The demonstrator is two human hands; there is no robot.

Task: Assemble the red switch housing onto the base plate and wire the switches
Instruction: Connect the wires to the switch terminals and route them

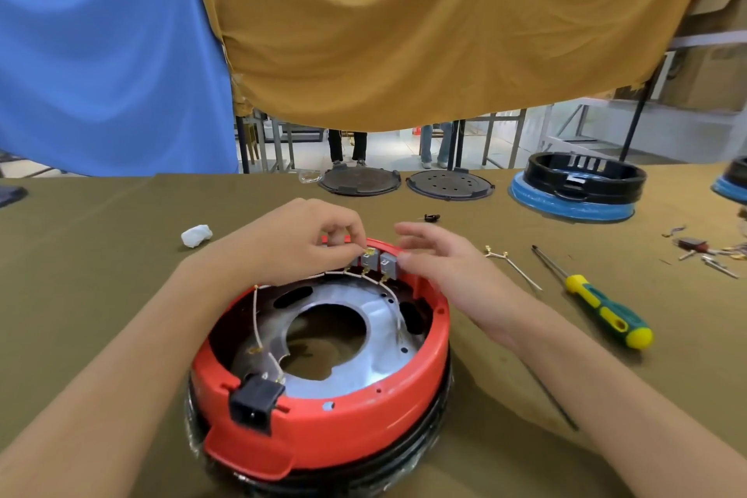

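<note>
Red housing [323, 412] seated on metal base plate [376, 319]. At housing's far rim: L hand [299, 239] pinches wire terminal [368, 252] onto grey switches [378, 264]; R hand [440, 259] fingers loose, thumb touching switches. Screwdriver [594, 297] right of housing.

Red housing [323, 408] atop plate [376, 356], switches [378, 261] wired

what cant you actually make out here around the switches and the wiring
Head view, the only one:
- Far rim of the red housing: covered by the left hand and the right hand.
- The terminal the left hand pinches on the grey switches: too small to tell whether it is seated.
- Switch fronts: face away from the camera.
- Loose parts at the table's right edge: blurred, partly cut off.
</note>
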